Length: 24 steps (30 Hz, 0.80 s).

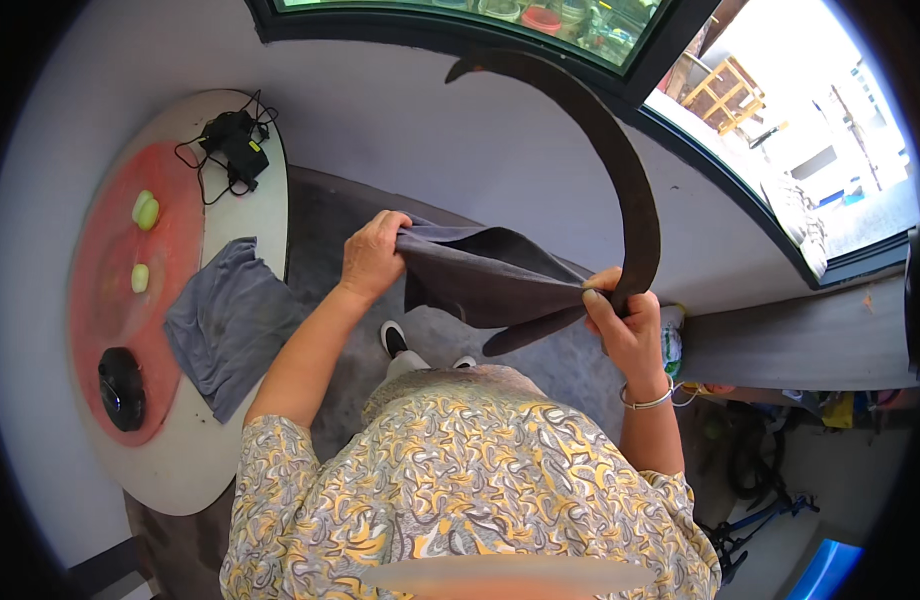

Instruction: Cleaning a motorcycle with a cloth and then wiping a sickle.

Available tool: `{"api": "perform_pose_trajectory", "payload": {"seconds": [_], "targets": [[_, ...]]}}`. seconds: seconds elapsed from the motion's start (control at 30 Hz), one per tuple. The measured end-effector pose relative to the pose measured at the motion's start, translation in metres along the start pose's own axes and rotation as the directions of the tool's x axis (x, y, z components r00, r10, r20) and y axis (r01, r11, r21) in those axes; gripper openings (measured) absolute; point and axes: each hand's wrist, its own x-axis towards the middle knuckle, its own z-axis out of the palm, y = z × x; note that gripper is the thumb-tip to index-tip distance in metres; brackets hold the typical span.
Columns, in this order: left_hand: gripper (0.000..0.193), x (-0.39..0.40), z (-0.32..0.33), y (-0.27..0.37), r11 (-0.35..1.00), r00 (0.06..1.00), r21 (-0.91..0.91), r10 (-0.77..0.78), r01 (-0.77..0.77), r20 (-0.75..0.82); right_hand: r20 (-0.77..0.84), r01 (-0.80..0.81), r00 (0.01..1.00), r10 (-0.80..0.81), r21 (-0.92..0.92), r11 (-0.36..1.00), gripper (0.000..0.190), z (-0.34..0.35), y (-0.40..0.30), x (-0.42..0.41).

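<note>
A dark grey cloth (482, 289) is stretched between my two hands, its upper edge sagging apart into a fold. My left hand (374, 251) grips its left corner. Between thumb and fingers, my right hand (625, 322) pinches the other corner and also holds a sickle (632, 180). The sickle's long dark blade rises from that hand and curves over to the left, ending in a hooked tip near the window frame. Below the cloth a dark rounded end sticks out, possibly the sickle's handle.
At left, an oval white table (182, 480) bears a round red mat (100, 292), three pale green pieces (147, 215), a black oval device (121, 388), a grey cloth (231, 330) and a black adapter with cables (235, 146). A window (460, 34) and a grey panel (797, 334) stand ahead and right.
</note>
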Motion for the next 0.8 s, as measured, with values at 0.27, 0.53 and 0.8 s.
{"api": "perform_pose_trajectory", "payload": {"seconds": [0.27, 0.53, 0.8], "targets": [[0.020, 0.005, -0.054, -0.034, 0.856, 0.948, -0.434, -0.179, 0.282, 0.263, -0.057, 0.033, 0.997, -0.053, -0.305, 0.952, 0.006, -0.009, 0.035, -0.011], [0.016, 0.013, -0.077, -0.013, 0.610, 0.932, -0.706, -0.195, 0.359, 0.305, 0.064, 0.149, 0.989, -0.135, -0.437, 0.887, 0.009, -0.006, 0.073, -0.013], [0.020, 0.029, -0.102, 0.009, 0.770, 0.985, -0.614, -0.146, 0.175, 0.097, 0.241, 0.079, 0.970, 0.005, -0.340, 0.937, 0.012, 0.018, 0.108, -0.028]]}}
